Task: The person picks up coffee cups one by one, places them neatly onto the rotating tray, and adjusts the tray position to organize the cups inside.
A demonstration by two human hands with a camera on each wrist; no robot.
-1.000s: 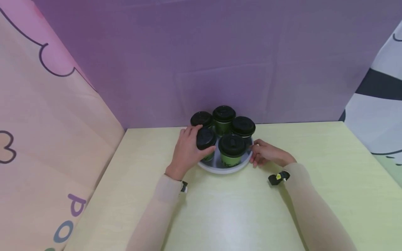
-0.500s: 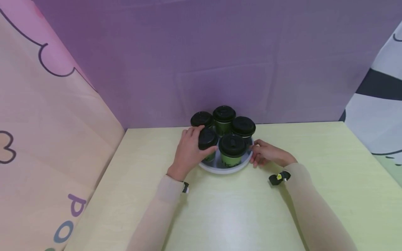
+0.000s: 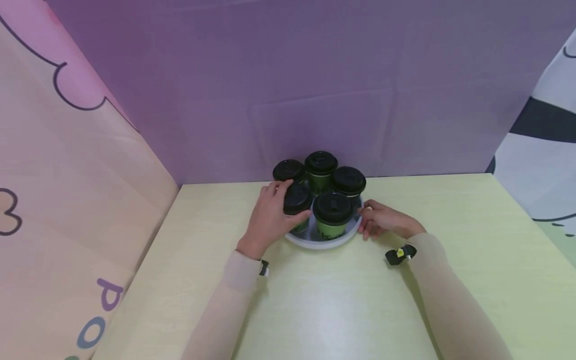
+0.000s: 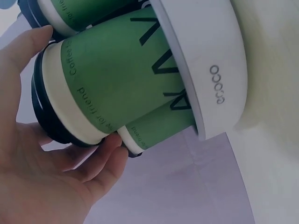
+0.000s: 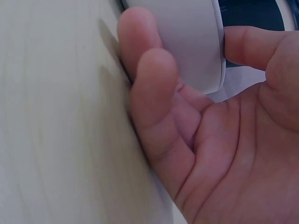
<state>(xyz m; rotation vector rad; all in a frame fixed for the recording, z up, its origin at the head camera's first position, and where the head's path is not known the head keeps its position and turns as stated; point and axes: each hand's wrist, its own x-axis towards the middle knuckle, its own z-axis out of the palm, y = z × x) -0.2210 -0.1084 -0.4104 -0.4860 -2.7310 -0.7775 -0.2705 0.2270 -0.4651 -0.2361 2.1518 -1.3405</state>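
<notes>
Several green paper coffee cups with black lids stand on a round white tray [image 3: 315, 245] at the back of the table. My left hand [image 3: 266, 218] grips the front-left coffee cup [image 3: 298, 199] near its lid, thumb on one side and fingers on the other. In the left wrist view that cup [image 4: 117, 74] stands on the tray, and the tray wall [image 4: 212, 56] reads "ecoco". At the tray's right side my right hand [image 3: 388, 221] holds the edge; in the right wrist view its thumb is over the rim and its fingers lie along the outer wall [image 5: 191, 42].
Close to the held cup are a front cup [image 3: 332, 215], a right cup [image 3: 348, 181], a back cup [image 3: 320, 170] and a back-left cup [image 3: 289, 171]. A purple cloth wall [image 3: 270, 100] rises right behind the tray. The pale wooden table [image 3: 333, 300] stretches toward me.
Over the first half second my left hand and the cup in it shifted slightly to the right; since then they have stayed nearly still. The right hand and the tray have not visibly moved.
</notes>
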